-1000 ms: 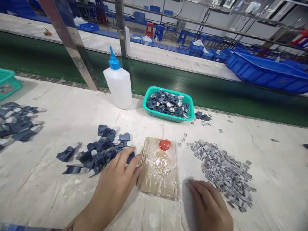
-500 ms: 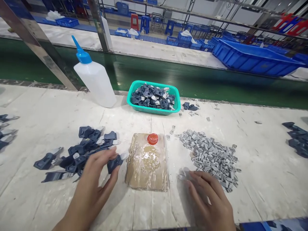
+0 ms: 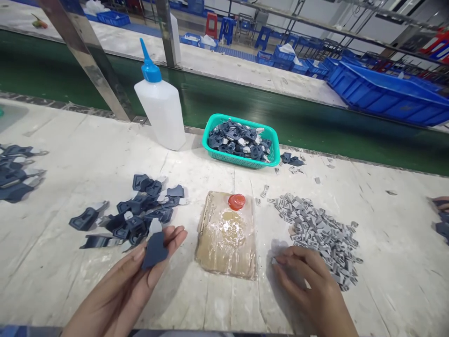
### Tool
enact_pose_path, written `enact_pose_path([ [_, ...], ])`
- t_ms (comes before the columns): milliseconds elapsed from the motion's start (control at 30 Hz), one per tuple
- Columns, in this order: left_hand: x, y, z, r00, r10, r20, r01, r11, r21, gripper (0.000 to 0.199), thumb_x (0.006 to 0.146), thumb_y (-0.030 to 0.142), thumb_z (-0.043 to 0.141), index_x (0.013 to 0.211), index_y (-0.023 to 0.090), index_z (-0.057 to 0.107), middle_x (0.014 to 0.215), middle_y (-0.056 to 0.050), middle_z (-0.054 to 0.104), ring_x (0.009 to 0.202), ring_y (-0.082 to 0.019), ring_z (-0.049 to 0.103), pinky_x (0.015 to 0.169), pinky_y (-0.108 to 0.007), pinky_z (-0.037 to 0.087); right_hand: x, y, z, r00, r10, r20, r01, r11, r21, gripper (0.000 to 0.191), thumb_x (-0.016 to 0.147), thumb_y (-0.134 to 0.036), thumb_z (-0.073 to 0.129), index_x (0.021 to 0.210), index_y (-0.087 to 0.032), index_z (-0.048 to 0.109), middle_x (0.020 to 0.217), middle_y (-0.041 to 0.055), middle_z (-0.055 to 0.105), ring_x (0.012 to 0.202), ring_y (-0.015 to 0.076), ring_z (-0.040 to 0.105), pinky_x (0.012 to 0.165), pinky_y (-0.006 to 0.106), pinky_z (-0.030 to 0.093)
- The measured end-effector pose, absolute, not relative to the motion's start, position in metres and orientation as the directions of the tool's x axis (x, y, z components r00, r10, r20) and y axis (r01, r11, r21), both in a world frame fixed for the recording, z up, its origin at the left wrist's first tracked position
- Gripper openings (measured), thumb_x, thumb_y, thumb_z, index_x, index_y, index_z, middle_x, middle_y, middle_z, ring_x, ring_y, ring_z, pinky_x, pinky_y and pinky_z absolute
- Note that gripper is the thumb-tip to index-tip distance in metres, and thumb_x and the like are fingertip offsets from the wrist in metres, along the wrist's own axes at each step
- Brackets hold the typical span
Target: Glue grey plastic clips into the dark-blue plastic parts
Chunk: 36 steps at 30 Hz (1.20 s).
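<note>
Dark blue part (image 3: pixel 155 251), grey clips (image 3: pixel 320 232), teal basket (image 3: pixel 213 155), red cap (image 3: pixel 236 201)

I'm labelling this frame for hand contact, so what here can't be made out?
- Right hand: head view; its own fingers hide any small grey piece beneath.
- Dark blue part in left hand: underside faces away.
- Objects at right edge: cut off by frame.

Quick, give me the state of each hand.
Left hand: holding a dark blue part in its fingers.
Right hand: fingertips down by the grey pieces; grip unclear.
</note>
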<state>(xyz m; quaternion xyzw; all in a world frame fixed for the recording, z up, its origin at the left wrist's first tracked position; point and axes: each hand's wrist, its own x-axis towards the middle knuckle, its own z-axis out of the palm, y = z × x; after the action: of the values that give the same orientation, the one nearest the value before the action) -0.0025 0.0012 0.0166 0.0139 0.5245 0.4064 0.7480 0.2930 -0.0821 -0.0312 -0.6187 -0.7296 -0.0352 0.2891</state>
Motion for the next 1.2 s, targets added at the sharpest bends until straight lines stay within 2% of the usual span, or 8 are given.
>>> enact_pose_path([
  [100, -0.008, -0.001, 0.007, 0.202, 0.63, -0.75, -0.595, 0.687, 0.417, 0.031, 0.059, 0.028, 0.082, 0.09, 0.023, 0.076, 0.104, -0.004, 0.076, 0.103, -0.023, 0.068, 0.08, -0.022, 0.059, 0.284, -0.075, -0.021, -0.071, 0.87, 0.487, 0.934, 0.229, -0.274, 0.004, 0.081, -0.022, 0.061, 0.084, -0.02, 0.062, 0.09, 0.0053, 0.054, 0.079, 0.0134, 0.054, 0.065, 0.027, 0.048],
  [233, -0.003, -0.009, 0.006, 0.175, 0.71, -0.682, -0.507, 0.659, 0.556, 0.038, 0.046, 0.042, 0.088, 0.08, 0.03, 0.075, 0.077, 0.003, 0.076, 0.082, -0.016, 0.071, 0.069, -0.016, 0.055, 0.257, -0.052, -0.012, -0.077, 0.845, 0.528, 0.944, 0.232, -0.234, 0.005, 0.082, -0.022, 0.061, 0.087, -0.022, 0.061, 0.094, 0.0056, 0.053, 0.087, 0.0172, 0.049, 0.073, 0.034, 0.044],
  [333, -0.003, -0.015, 0.005, 0.183, 0.792, -0.583, -0.456, 0.593, 0.663, 0.043, 0.043, 0.044, 0.089, 0.081, 0.029, 0.076, 0.065, 0.005, 0.071, 0.062, -0.011, 0.065, 0.058, -0.014, 0.051, 0.238, -0.031, -0.016, -0.103, 0.837, 0.537, 0.945, 0.252, -0.211, 0.004, 0.081, -0.019, 0.061, 0.085, -0.021, 0.06, 0.096, 0.0062, 0.052, 0.09, 0.0187, 0.044, 0.074, 0.035, 0.041],
  [433, -0.007, -0.017, 0.001, 0.226, 0.745, -0.628, -0.376, 0.661, 0.65, 0.04, 0.044, 0.045, 0.088, 0.078, 0.027, 0.078, 0.061, 0.004, 0.069, 0.054, -0.01, 0.061, 0.052, -0.017, 0.048, 0.229, -0.015, -0.022, -0.121, 0.84, 0.528, 0.944, 0.262, -0.201, 0.006, 0.08, -0.017, 0.063, 0.085, -0.02, 0.06, 0.098, 0.0065, 0.051, 0.09, 0.0189, 0.042, 0.075, 0.036, 0.041],
  [600, -0.013, -0.02, -0.01, 0.277, 0.749, -0.602, -0.366, 0.662, 0.654, 0.037, 0.057, 0.044, 0.083, 0.09, 0.03, 0.077, 0.07, 0.001, 0.07, 0.065, -0.016, 0.063, 0.056, -0.023, 0.048, 0.227, -0.006, -0.027, -0.156, 0.861, 0.484, 0.943, 0.276, -0.187, 0.003, 0.081, -0.019, 0.061, 0.084, -0.02, 0.061, 0.098, 0.0069, 0.051, 0.091, 0.0198, 0.041, 0.073, 0.036, 0.042],
  [867, -0.013, -0.032, -0.024, 0.347, 0.731, -0.587, -0.413, 0.681, 0.604, 0.037, 0.072, 0.046, 0.072, 0.108, 0.037, 0.069, 0.087, 0.004, 0.07, 0.086, -0.016, 0.063, 0.081, -0.024, 0.047, 0.226, -0.005, -0.023, -0.231, 0.858, 0.459, 0.94, 0.319, -0.123, 0.003, 0.081, -0.017, 0.061, 0.083, -0.018, 0.06, 0.098, 0.0077, 0.052, 0.091, 0.0206, 0.041, 0.075, 0.036, 0.04],
  [1067, -0.009, -0.029, -0.031, 0.386, 0.75, -0.537, -0.351, 0.658, 0.666, 0.029, 0.075, 0.043, 0.071, 0.101, 0.031, 0.07, 0.09, 0.002, 0.072, 0.093, -0.018, 0.062, 0.088, -0.027, 0.042, 0.221, -0.013, 0.001, -0.204, 0.811, 0.548, 0.951, 0.297, -0.086, 0.01, 0.08, -0.018, 0.064, 0.089, -0.019, 0.06, 0.094, 0.0069, 0.051, 0.087, 0.019, 0.045, 0.078, 0.038, 0.035],
  [1200, -0.008, -0.025, -0.034, 0.421, 0.789, -0.447, -0.299, 0.586, 0.753, 0.015, 0.084, 0.037, 0.062, 0.096, 0.028, 0.065, 0.095, 0.001, 0.07, 0.099, -0.02, 0.06, 0.09, -0.03, 0.04, 0.219, -0.019, -0.002, -0.154, 0.804, 0.575, 0.963, 0.253, -0.097, 0.012, 0.08, -0.018, 0.065, 0.09, -0.02, 0.06, 0.092, 0.0056, 0.052, 0.084, 0.0176, 0.047, 0.078, 0.038, 0.034],
])
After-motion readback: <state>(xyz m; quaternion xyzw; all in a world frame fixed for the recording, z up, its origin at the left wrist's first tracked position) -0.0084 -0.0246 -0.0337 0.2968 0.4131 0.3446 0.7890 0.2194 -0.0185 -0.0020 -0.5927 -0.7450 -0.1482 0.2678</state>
